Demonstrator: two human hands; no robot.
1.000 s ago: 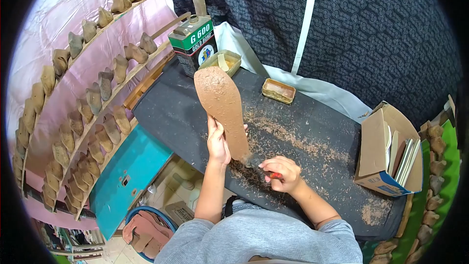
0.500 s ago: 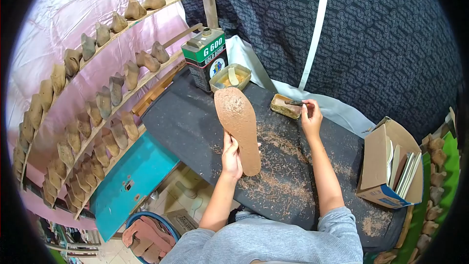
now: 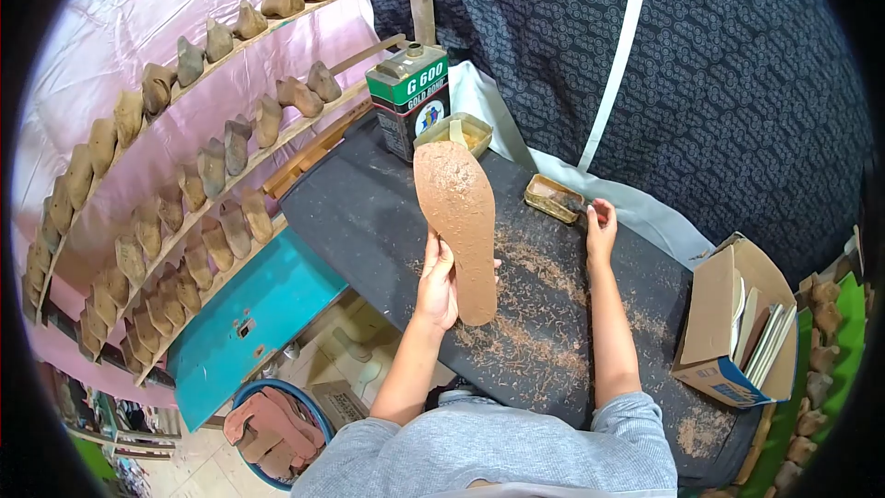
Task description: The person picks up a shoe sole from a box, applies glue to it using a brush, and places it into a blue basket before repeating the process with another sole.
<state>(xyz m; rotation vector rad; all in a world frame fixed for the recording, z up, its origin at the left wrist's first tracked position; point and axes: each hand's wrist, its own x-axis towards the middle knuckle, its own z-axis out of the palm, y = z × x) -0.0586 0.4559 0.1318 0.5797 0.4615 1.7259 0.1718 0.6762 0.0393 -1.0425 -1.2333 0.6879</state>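
Note:
My left hand (image 3: 437, 284) grips a tan shoe sole (image 3: 466, 240) by its left edge, holding it upright over the dark table, with a rough patch near its wide top. My right hand (image 3: 601, 229) is beside a small rectangular container (image 3: 542, 204) with pale residue inside. Its curled fingertips meet the end of a dark-handled tool (image 3: 572, 207) that rests over the container's right side; the contact is small and partly hidden. Behind the sole's tip is a larger tub (image 3: 481, 140) with yellowish contents and a pale spatula.
A green and black can (image 3: 408, 101) stands at the table's back left. Shavings (image 3: 535, 350) cover parts of the dark table (image 3: 369, 221). An open carton (image 3: 728, 314) is at right. Racks of shoe lasts (image 3: 212, 166) line the left. A blue-rimmed bin (image 3: 281, 433) holds reddish pieces below.
The view has shifted slightly, moving most things to the right. My right hand and the dark tool have moved a little to the container's right corner. My left hand keeps the sole.

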